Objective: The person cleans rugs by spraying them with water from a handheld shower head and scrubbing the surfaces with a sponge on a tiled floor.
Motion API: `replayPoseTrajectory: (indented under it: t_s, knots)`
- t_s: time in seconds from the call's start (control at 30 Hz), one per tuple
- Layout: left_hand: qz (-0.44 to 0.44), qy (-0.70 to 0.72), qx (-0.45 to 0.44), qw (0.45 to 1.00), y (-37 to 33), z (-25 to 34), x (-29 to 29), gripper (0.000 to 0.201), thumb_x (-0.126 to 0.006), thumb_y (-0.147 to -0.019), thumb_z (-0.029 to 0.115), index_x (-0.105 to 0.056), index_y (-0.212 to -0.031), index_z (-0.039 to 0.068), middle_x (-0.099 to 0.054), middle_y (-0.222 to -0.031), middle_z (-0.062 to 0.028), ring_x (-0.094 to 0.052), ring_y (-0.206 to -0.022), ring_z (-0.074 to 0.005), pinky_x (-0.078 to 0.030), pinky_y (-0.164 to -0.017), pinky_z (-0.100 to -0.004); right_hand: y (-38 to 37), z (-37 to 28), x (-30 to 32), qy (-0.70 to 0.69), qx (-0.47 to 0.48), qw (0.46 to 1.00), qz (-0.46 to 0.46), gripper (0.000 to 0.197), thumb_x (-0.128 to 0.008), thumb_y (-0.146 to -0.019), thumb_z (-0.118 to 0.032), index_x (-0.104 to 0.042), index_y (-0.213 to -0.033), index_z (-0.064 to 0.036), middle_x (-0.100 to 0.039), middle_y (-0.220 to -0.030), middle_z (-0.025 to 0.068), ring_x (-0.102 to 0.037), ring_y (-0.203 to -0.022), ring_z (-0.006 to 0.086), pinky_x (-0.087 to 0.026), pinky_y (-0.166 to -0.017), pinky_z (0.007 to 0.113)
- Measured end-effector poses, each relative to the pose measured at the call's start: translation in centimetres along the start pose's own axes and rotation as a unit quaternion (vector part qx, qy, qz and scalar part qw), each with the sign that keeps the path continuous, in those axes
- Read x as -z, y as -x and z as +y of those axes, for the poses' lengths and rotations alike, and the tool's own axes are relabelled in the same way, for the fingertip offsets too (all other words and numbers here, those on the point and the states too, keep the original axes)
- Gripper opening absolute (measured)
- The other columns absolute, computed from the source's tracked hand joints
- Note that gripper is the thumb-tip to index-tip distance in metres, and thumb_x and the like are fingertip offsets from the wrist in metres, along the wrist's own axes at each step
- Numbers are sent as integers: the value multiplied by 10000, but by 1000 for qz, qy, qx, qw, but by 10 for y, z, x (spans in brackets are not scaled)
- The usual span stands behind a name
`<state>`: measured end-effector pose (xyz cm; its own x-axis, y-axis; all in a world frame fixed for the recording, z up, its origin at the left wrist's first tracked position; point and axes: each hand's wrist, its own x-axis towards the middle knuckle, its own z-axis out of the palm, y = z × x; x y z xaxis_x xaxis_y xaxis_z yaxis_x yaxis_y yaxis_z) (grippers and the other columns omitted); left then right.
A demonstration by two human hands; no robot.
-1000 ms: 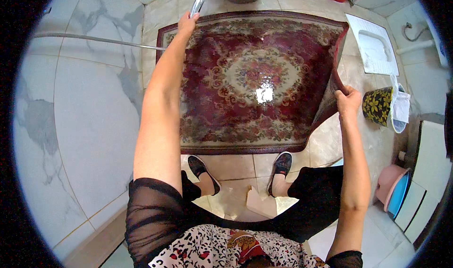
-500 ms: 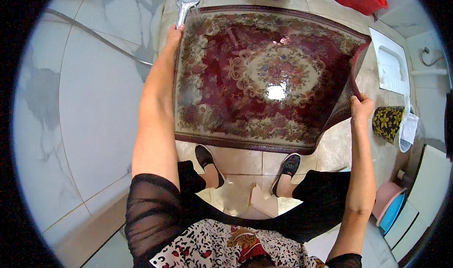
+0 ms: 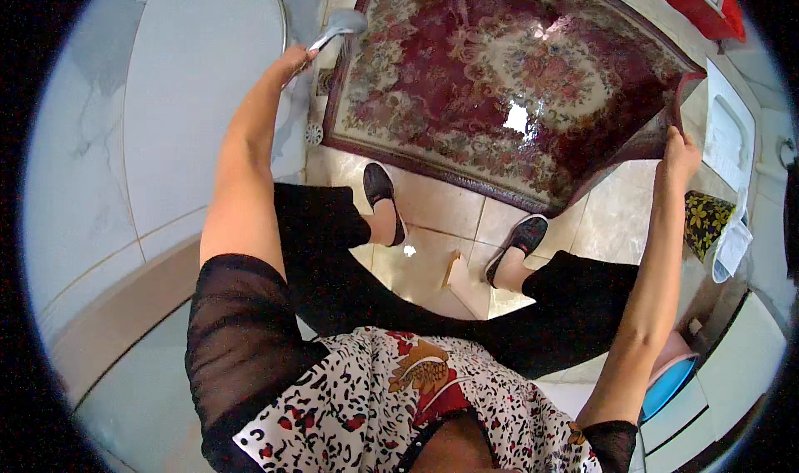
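Observation:
A wet dark red mat (image 3: 449, 73) with a cream floral border and a flowered centre lies on the tiled floor beyond my feet. My left hand (image 3: 297, 58) is closed round the handle of a silver shower head (image 3: 348, 22), held over the mat's left edge. Fine streaks of water seem to come off the shower head. At the mat's right side, my right hand (image 3: 681, 155) grips its near right edge. That side is lifted and folded up, so the greyish underside shows. Light glares off the wet surface.
A floor drain (image 3: 314, 133) sits by the left wall, beside the mat's corner. On the right are a white squat toilet (image 3: 727, 127) and a black bin with yellow flowers (image 3: 707, 221). A red basin (image 3: 703, 7) stands far right; a blue basin (image 3: 668, 387) lies near right.
The whole view has shifted, so the mat appears higher and further right. My left hand and the shower head have moved left relative to the mat. My right hand keeps its hold on the edge.

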<state>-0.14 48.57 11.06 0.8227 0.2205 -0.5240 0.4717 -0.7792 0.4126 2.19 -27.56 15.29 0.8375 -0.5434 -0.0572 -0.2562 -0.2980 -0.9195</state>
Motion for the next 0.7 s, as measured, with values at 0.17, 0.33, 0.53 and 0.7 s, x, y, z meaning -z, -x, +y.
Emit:
replayPoseTrajectory:
  t_s: [0.17,0.33,0.53,0.7]
  knots:
    - [-134,-65,81,986,46,0,-13,426,-567,-820,480,-564,-728,64,-545,-631,-39,-487,-526,-191,-380,-495,-361,-8,-9,0,200,108,973,36,267,-664,-706,-142,-678,-903,36,-663,-759,80,-599,-663,153,-469,-644,287]
    - [-97,-60,48,992,80,17,2,386,-593,-821,442,-542,-685,84,-506,-593,-20,-434,-479,-164,-342,-452,-353,8,-34,-20,172,162,971,29,285,-672,-695,-192,-685,-904,2,-679,-747,106,-622,-672,155,-472,-641,297]
    - [-8,148,45,988,113,96,-9,351,-597,-825,410,-551,-696,87,-516,-596,-19,-441,-478,-138,-347,-435,-319,33,-81,-34,83,287,953,57,206,-608,-683,-167,-665,-767,12,-622,-597,81,-557,-531,136,-441,-541,288]
    - [-1,323,16,946,150,126,0,275,-583,-850,366,-544,-783,102,-544,-616,11,-463,-474,-100,-391,-456,-251,106,-145,-81,-116,393,912,3,155,-599,-677,-134,-653,-766,-19,-583,-546,57,-515,-500,115,-421,-504,271]
